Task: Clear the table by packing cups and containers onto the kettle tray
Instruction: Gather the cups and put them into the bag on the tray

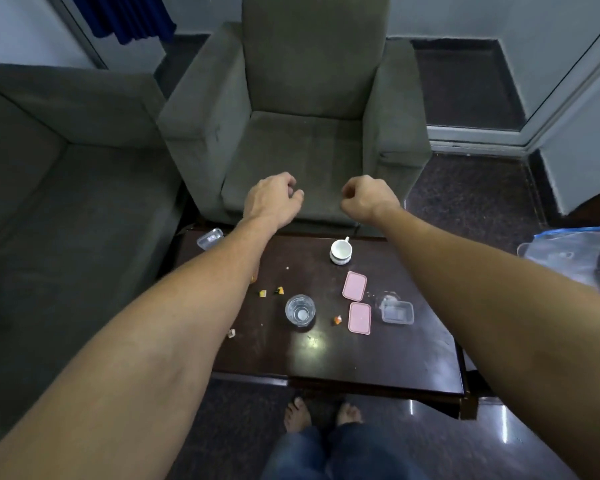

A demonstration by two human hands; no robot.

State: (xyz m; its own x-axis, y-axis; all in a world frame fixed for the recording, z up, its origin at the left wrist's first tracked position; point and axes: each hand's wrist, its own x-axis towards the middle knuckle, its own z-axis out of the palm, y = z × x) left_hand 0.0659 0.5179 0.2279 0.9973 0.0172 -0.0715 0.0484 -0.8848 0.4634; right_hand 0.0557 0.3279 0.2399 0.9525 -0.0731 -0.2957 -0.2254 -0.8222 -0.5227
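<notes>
Standing on the glossy dark desk (pixel 326 362) are a white cup (pixel 341 251) at 12 o'clock, a glass tumbler (pixel 300 310) centrally, and pink lids (pixel 354 285) and a clear container (pixel 397 312) toward 3 o'clock. A grey armchair (pixel 312 133) sits beyond. The left hand (pixel 274 199) and right hand (pixel 366 199) hover with fingers curled in, holding nothing.

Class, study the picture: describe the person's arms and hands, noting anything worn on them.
The left arm and right arm are bare along their whole visible length, with no sleeve showing. The left hand and right hand wear no gloves, and no watch, bracelet or ring shows on either.
</notes>
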